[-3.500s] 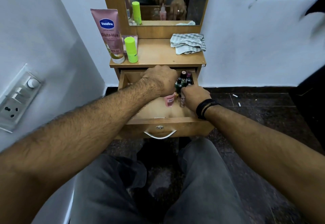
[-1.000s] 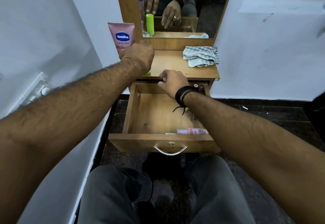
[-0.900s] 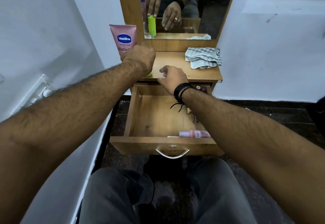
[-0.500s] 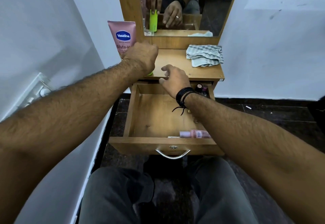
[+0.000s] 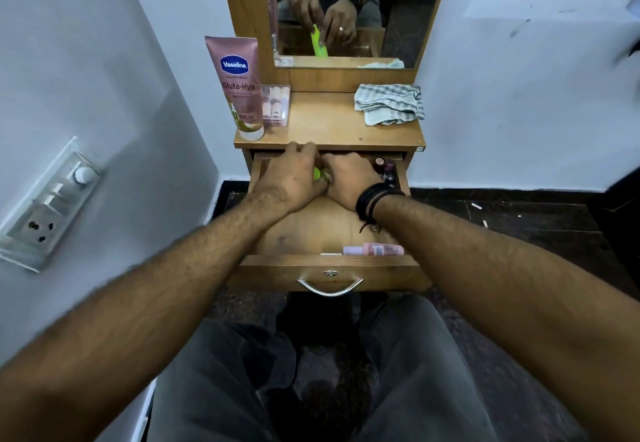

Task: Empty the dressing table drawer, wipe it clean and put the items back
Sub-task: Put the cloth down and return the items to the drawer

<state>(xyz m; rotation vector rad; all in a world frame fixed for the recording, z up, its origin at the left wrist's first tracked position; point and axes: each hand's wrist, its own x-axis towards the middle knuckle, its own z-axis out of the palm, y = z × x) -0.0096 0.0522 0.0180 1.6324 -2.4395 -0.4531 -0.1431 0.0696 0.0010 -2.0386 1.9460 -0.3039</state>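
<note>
both hands are meeting at the back of the open drawer: left hand is gripping the green tube, right hand curling around it too. better laying it flat beside the bottles.

Drawer and tabletop: matt wood-grain laminate. Drawer handle: polished metal. Cloth on tabletop: woven, checked, crumpled. Lotion tube left of cloth: glossy pink plastic. Floor: dark polished stone.
</note>
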